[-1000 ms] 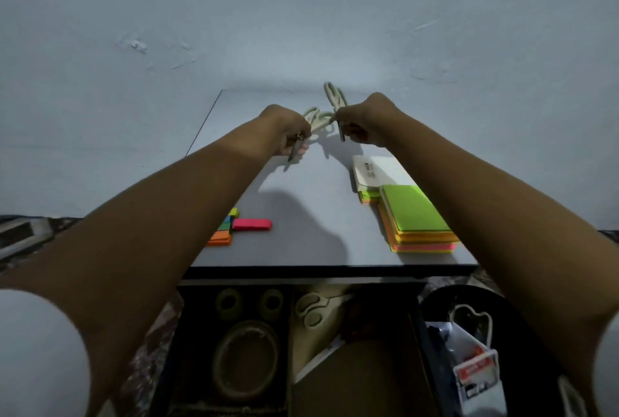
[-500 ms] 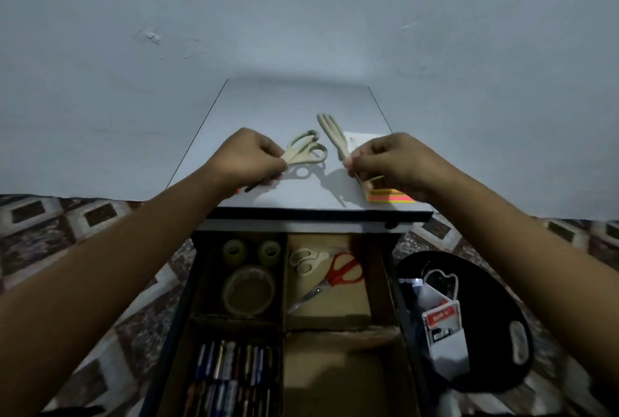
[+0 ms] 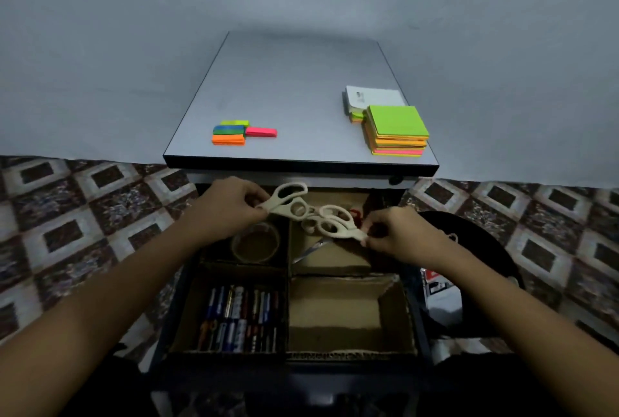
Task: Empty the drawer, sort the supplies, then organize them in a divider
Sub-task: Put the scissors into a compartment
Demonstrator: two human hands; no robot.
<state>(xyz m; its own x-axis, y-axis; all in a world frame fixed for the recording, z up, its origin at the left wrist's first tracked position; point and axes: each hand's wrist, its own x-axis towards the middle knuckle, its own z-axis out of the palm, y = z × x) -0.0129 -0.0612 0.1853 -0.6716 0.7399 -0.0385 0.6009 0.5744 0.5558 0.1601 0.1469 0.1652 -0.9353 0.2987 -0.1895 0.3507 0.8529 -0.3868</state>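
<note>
– Grey worktop (image 3: 294, 81) takes up the far half, and the dark drawer (image 3: 288, 373) stands open below its front edge. What is in the drawer?

– A cardboard divider (image 3: 288, 269) with four compartments.

– And the hands?

– Both are over the far end of the drawer. The left hand (image 3: 227, 209) has its fingers clamped on cream scissors (image 3: 288, 202) at the blade end. The handles point up and to the right, above the wall between the two far compartments. The right hand (image 3: 398, 235) has its fingers pinched on a second cream pair (image 3: 335, 229), handles pointing left, over the far right compartment.

– Do the two pairs touch?

– They are close together, but I cannot tell.

– What lies on the worktop?

– A stack of sticky notes (image 3: 397, 128), green on top, sits at the right front corner. A white pad (image 3: 371, 96) is just behind it.

– And the smaller things?

– A tape roll (image 3: 256, 244) is in the far left compartment and a row of pens (image 3: 239, 316) in the near left one. Red-handled scissors (image 3: 313, 250) lie in the far right compartment under the second pair. Small coloured page flags (image 3: 229, 133) lie near the left front edge of the worktop.
</note>
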